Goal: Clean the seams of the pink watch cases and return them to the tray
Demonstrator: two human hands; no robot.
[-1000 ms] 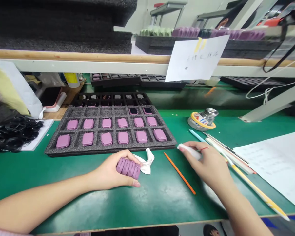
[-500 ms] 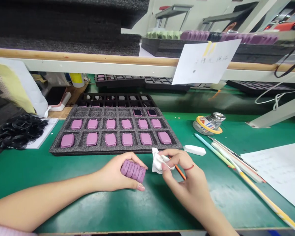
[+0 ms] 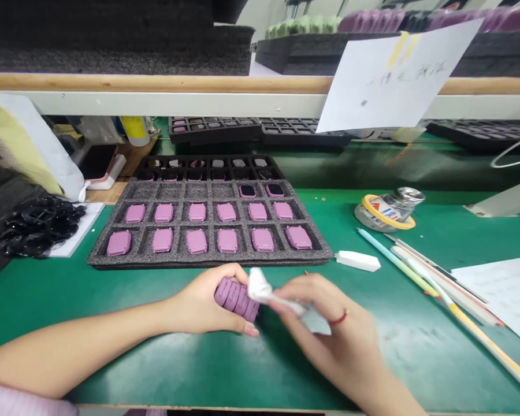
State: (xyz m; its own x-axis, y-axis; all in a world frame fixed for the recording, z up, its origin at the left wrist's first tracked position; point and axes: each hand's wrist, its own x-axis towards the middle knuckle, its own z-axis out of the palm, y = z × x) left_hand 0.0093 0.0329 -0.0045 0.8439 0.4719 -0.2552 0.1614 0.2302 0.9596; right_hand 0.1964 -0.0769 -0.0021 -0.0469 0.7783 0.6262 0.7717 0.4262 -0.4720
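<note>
My left hand (image 3: 201, 303) rests on the green table, closed round a stack of several purple watch cases (image 3: 237, 299) held on edge. Against the right end of that stack, my right hand (image 3: 329, 326) presses a crumpled white cloth (image 3: 264, 292) pinched between its fingers. A thin red band circles one finger of the right hand. Just beyond both hands lies a dark foam tray (image 3: 208, 228) with two rows of purple cases (image 3: 227, 240) in its pockets and two dark-faced ones (image 3: 248, 190) in the row behind.
A white eraser-like block (image 3: 357, 261) lies right of the tray, with pencils and sticks (image 3: 420, 271), a small metal pot ringed by yellow tape (image 3: 390, 209) and white paper (image 3: 502, 289) further right. Black straps (image 3: 37, 222) are piled at the left. More foam trays (image 3: 212, 164) sit behind, under a shelf.
My right hand let go of the white block, picked up the white cloth beside the stack and brought it left against the purple cases. The left hand has held the stack throughout.
</note>
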